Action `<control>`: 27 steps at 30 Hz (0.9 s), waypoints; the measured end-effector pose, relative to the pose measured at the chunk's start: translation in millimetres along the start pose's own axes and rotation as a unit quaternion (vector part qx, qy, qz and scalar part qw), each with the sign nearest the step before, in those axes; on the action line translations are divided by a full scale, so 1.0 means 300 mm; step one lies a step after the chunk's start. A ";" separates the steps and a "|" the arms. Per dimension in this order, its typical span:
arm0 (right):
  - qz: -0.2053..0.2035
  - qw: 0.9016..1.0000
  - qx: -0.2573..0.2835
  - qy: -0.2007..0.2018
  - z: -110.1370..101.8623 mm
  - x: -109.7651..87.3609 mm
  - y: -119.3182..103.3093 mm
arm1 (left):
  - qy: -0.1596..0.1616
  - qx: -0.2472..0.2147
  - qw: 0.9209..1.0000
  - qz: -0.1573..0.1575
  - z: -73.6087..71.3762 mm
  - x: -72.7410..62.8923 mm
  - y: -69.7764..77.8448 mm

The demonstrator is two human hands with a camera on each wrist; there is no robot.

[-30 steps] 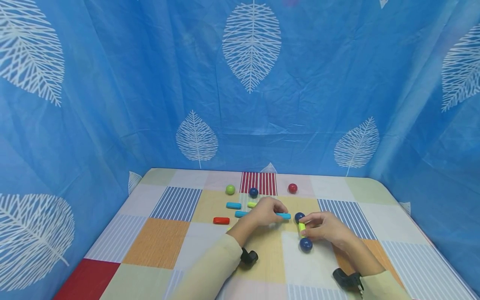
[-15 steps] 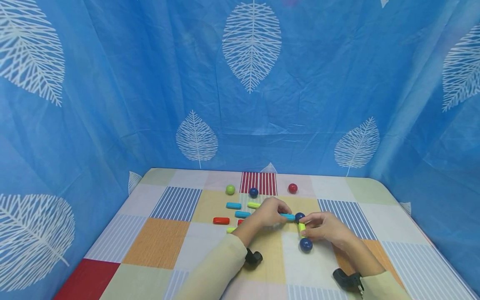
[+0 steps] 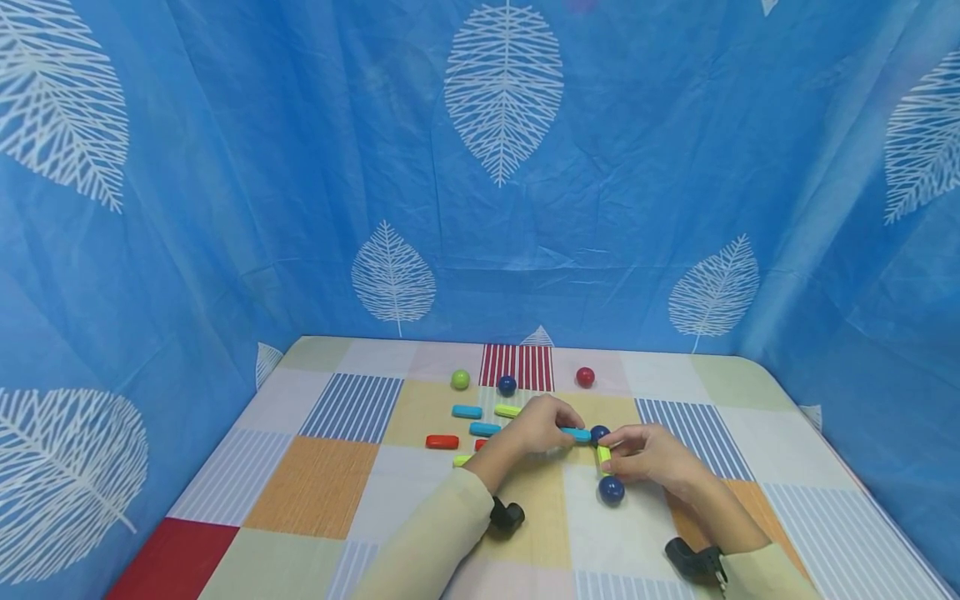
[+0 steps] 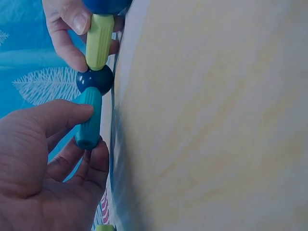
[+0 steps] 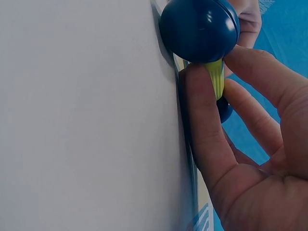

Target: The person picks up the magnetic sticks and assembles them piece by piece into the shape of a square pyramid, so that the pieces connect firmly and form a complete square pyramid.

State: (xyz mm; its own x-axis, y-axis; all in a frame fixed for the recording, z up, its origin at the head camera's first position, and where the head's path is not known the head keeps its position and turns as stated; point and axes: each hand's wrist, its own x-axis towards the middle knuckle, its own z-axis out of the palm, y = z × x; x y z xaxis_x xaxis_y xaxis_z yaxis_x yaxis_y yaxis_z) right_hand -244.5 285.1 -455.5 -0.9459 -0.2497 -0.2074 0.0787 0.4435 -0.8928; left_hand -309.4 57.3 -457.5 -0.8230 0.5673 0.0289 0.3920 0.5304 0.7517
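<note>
In the head view my left hand [image 3: 540, 427] pinches a light blue grooved rod [image 3: 577, 435] between thumb and fingers. The rod's far end touches a dark blue ball [image 3: 598, 434]. From that ball a yellow-green rod [image 3: 603, 461] runs toward me to a second dark blue ball [image 3: 611, 490]. My right hand [image 3: 654, 454] holds the yellow-green rod between thumb and fingers. In the left wrist view the blue rod [image 4: 89, 120], ball [image 4: 96, 80] and yellow-green rod [image 4: 99, 43] form a chain. The nearer ball [image 5: 199, 31] partly hides the yellow-green rod in the right wrist view.
Behind and left of my left hand lie light blue rods [image 3: 467, 412], a red rod [image 3: 442, 442] and yellow-green rods [image 3: 507, 410]. A green ball [image 3: 461, 379], a dark blue ball [image 3: 507, 385] and a red ball [image 3: 585, 377] stand farther back. Blue curtains [image 3: 495, 267] surround the patchwork-covered table [image 3: 322, 483].
My left hand has moved slightly right, bringing the blue rod from a small gap into contact with the far dark blue ball. My right hand has stayed in place.
</note>
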 end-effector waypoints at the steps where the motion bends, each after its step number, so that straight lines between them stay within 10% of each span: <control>1: -0.001 1.000 -0.001 0.000 0.000 0.000 0.001 | -0.001 -0.002 1.000 0.001 0.000 0.002 -0.001; 11: 0.007 1.000 -0.002 0.007 0.002 -0.001 0.004 | 0.015 -0.012 1.000 0.015 -0.032 0.046 0.008; 27: -0.007 1.000 0.016 -0.002 0.001 0.002 0.011 | 0.145 -0.081 0.982 -0.089 0.013 0.191 0.016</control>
State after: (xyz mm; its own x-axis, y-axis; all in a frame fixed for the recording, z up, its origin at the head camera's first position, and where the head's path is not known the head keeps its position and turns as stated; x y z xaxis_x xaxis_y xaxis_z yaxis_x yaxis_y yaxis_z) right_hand -244.7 286.3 -458.7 -0.9455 -0.2599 -0.1960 0.0751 0.4118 -0.9082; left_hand -353.1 94.8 -454.7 -0.9642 0.2593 0.0562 0.1804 0.4851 0.8556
